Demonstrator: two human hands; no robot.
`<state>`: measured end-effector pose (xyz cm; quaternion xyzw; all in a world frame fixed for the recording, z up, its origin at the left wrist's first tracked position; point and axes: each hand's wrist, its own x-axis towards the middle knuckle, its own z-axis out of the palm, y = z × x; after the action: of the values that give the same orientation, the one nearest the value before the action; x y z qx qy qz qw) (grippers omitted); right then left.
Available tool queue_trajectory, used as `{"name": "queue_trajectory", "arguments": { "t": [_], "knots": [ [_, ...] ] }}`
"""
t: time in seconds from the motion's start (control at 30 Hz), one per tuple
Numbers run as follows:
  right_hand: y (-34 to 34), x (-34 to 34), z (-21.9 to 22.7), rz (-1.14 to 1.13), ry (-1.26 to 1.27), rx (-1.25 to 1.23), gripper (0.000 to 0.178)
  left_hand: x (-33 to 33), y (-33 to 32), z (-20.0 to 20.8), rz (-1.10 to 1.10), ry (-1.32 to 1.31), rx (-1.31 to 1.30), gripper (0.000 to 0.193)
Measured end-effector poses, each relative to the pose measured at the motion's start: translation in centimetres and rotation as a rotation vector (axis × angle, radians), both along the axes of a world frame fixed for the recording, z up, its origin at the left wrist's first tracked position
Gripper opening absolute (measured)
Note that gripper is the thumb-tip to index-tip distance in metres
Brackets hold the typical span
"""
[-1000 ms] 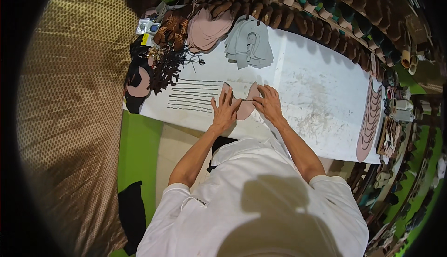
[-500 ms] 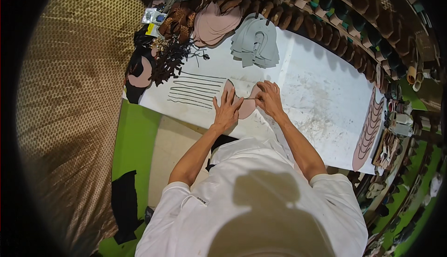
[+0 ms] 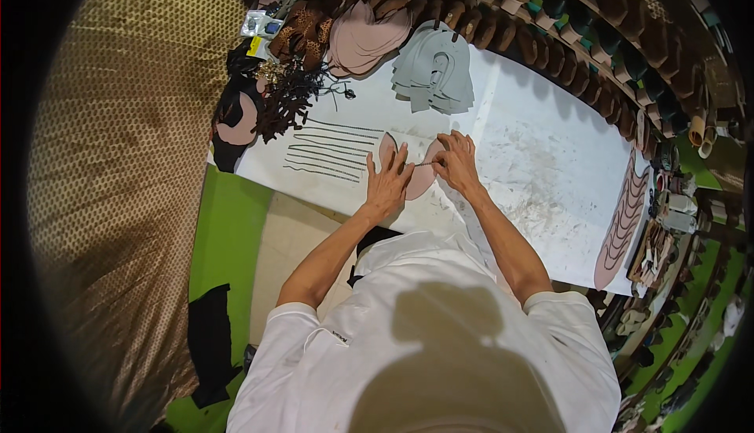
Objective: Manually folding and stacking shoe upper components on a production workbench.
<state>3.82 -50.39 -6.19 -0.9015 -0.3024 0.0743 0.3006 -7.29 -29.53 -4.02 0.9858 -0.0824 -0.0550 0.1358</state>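
Observation:
A pink, curved leather-like piece [image 3: 422,185] lies on the white table, with two rounded ends showing between and beyond my hands. Across its inner edge runs a thin dark braided-looking strip [image 3: 422,164]. Spread fingers of my left hand [image 3: 386,185] rest over the left part of the piece, the thumb side beside the strip's left end. My right hand [image 3: 459,164] pinches the strip near its right end, above the right part of the piece. Left of my hands, several similar dark strips [image 3: 330,150] lie in rows.
Grey cut pieces [image 3: 432,80] and pink cut pieces [image 3: 367,40] are stacked at the back. Dark tassel-like cords [image 3: 290,103] heap at the back left. Shoe racks [image 3: 581,48] curve along the far and right sides. A long pink piece with wavy dark lines [image 3: 624,225] lies at right.
My left hand has shifted slightly right, its fingers lifting and spreading over the pink piece. The right hand keeps its pinch almost in place.

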Motion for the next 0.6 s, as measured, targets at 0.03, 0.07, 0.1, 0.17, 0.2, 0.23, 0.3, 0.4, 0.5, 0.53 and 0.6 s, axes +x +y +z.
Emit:
{"name": "queue_trajectory", "arguments": {
  "t": [0.03, 0.07, 0.1, 0.17, 0.2, 0.23, 0.3, 0.4, 0.5, 0.53, 0.6],
  "knots": [
    [0.0, 0.1, 0.0, -0.006, 0.005, -0.004, 0.010, 0.2, 0.0, 0.0, -0.009, 0.005, -0.001, 0.052],
    [0.0, 0.1, 0.1, -0.008, 0.004, -0.004, 0.010, 0.4, 0.0, 0.1, -0.011, 0.004, -0.001, 0.052],
    [0.2, 0.1, 0.2, -0.001, 0.023, -0.002, 0.010, 0.4, 0.0, -0.1, 0.020, -0.030, 0.000, 0.051],
    [0.5, 0.1, 0.4, 0.007, 0.042, 0.001, 0.010, 0.1, 0.0, -0.5, 0.052, -0.063, 0.002, 0.051],
    [0.5, 0.2, 0.3, 0.007, 0.014, -0.008, 0.010, 0.1, -0.2, -0.6, 0.050, -0.067, -0.034, 0.050],
    [0.4, 0.3, 0.1, 0.007, -0.014, -0.018, 0.010, 0.1, -0.3, -0.6, 0.049, -0.070, -0.070, 0.048],
    [0.3, 0.3, 0.1, 0.005, -0.005, -0.023, 0.010, -0.1, -0.6, -0.8, 0.046, -0.060, -0.075, 0.048],
    [0.6, 0.6, 0.3, 0.014, -0.010, -0.027, 0.010, -0.4, -0.8, -1.2, 0.055, -0.057, -0.077, 0.047],
    [0.7, 0.9, 0.5, 0.030, -0.022, -0.030, 0.009, -0.5, -1.1, -1.3, 0.057, -0.059, -0.068, 0.048],
    [0.8, 1.0, 0.6, 0.039, -0.021, -0.032, 0.009, -0.4, -1.1, -1.3, 0.051, -0.055, -0.060, 0.049],
    [1.0, 1.1, 0.7, 0.043, -0.012, -0.023, 0.010, -0.2, -1.1, -1.1, 0.066, -0.048, -0.072, 0.050]
  ]
}}
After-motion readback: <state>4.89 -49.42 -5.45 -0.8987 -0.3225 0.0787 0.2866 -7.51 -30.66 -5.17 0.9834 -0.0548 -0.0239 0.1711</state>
